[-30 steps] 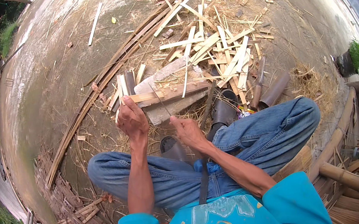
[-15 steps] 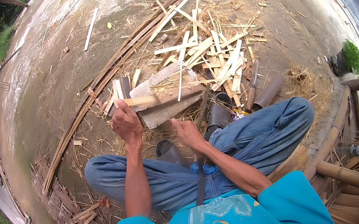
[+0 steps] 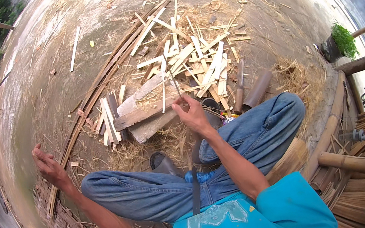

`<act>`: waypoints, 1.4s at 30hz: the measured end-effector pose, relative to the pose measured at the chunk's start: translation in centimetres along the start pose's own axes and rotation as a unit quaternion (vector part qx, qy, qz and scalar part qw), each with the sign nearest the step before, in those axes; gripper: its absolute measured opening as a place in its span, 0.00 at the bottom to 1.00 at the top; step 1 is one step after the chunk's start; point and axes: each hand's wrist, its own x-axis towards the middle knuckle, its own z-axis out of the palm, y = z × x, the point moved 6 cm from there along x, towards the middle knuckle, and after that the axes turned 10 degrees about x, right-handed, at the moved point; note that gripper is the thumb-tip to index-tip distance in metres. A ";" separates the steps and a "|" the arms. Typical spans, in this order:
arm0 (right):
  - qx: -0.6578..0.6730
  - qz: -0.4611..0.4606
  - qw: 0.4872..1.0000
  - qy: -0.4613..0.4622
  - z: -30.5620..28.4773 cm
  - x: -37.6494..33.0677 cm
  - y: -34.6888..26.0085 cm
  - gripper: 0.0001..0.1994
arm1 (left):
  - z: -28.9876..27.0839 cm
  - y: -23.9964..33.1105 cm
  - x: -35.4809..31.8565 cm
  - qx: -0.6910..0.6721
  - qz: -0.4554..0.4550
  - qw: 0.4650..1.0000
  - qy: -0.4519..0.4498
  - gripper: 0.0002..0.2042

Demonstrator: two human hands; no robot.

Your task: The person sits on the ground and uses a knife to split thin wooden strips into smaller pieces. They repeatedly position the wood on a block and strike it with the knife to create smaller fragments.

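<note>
My right hand (image 3: pixel 193 116) is closed around a thin dark knife (image 3: pixel 171 76), its long narrow blade pointing away from me above the wood strips. Out to the left, my left hand (image 3: pixel 50 166) is held off the ground with its fingers apart and nothing in it. In front of my feet, a brown wooden board (image 3: pixel 138 116) rests against a grey stone block (image 3: pixel 152 128). Several pale split strips (image 3: pixel 109 119) lie side by side at the board's left end. Beyond the block spreads a loose pile of pale bamboo-like strips (image 3: pixel 217 71).
Long brown split poles (image 3: pixel 94 82) curve along the left of the pile. To its right lie dark brown tube pieces (image 3: pixel 257 89). Shavings and straw litter the ground. A bamboo rail (image 3: pixel 356 169) and bundled strips stand at the right, and a potted plant (image 3: pixel 344 42) farther off.
My left hand has let go of a pale strip and swung out left. My right hand has raised the knife from beside the board, so its blade points away from me.
</note>
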 end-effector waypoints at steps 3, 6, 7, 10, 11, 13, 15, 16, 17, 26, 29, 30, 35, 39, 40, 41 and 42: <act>-0.065 0.075 0.993 0.056 -4.7 5.2 1.1 0.16 | 2.1 -11.7 -1.1 0.134 0.034 0.990 -0.021 0.26; -0.200 0.144 0.955 0.165 -10.2 8.7 4.7 0.17 | 7.1 -18.1 -8.1 0.122 -0.023 0.982 -0.139 0.24; -0.218 0.170 0.942 0.191 -11.4 8.8 5.5 0.17 | 8.3 -19.9 -10.5 0.124 -0.052 0.972 -0.190 0.24; -0.274 0.202 0.912 0.229 -15.1 9.6 9.9 0.16 | 10.7 -22.5 -15.7 0.111 -0.116 0.932 -0.327 0.23; -0.292 0.210 0.902 0.238 -15.6 9.7 10.9 0.16 | 10.8 -23.2 -16.5 0.101 -0.132 0.919 -0.358 0.23; -0.310 0.202 0.900 0.229 -14.7 10.3 11.2 0.15 | 9.5 -24.2 -16.6 0.084 -0.161 0.903 -0.389 0.23; -0.311 0.176 0.912 0.203 -13.2 11.0 10.9 0.16 | 7.8 -24.4 -14.7 0.057 -0.179 0.900 -0.394 0.22; -0.310 0.165 0.915 0.196 -13.5 12.0 11.5 0.20 | 7.1 -23.4 -12.9 0.040 -0.168 0.912 -0.372 0.22; -0.326 0.173 0.908 0.197 -14.0 12.4 12.3 0.22 | 6.4 -22.3 -10.9 0.029 -0.149 0.928 -0.341 0.22; -0.362 0.166 0.894 0.205 -12.8 12.0 12.9 0.23 | 2.9 1.6 -2.2 -0.125 -0.017 0.969 -0.211 0.22; -0.292 0.139 0.915 0.241 -14.7 12.1 12.3 0.18 | 6.9 9.0 -3.7 -0.170 0.029 0.945 -0.278 0.20; -0.244 0.110 0.926 0.265 -16.0 12.3 12.3 0.18 | 8.0 11.3 -4.5 -0.157 0.053 0.940 -0.299 0.19; 0.109 0.091 0.978 0.154 -13.6 13.7 5.9 0.17 | 14.8 9.8 -8.5 -0.135 0.082 0.899 -0.409 0.18; 0.095 0.048 0.994 0.038 -9.6 12.5 -2.0 0.17 | 14.4 10.5 -8.5 -0.239 0.061 0.885 -0.394 0.19; 0.055 0.025 0.998 0.007 -8.0 11.8 -3.7 0.17 | 14.6 10.7 -8.5 -0.283 0.046 0.874 -0.393 0.20; 0.016 0.003 1.000 -0.024 -6.2 11.0 -4.8 0.17 | 14.7 10.9 -8.5 -0.325 0.030 0.860 -0.392 0.20; 0.020 -0.005 0.996 -0.091 -4.0 10.1 -5.3 0.16 | 14.2 11.7 -8.5 -0.351 0.016 0.842 -0.408 0.25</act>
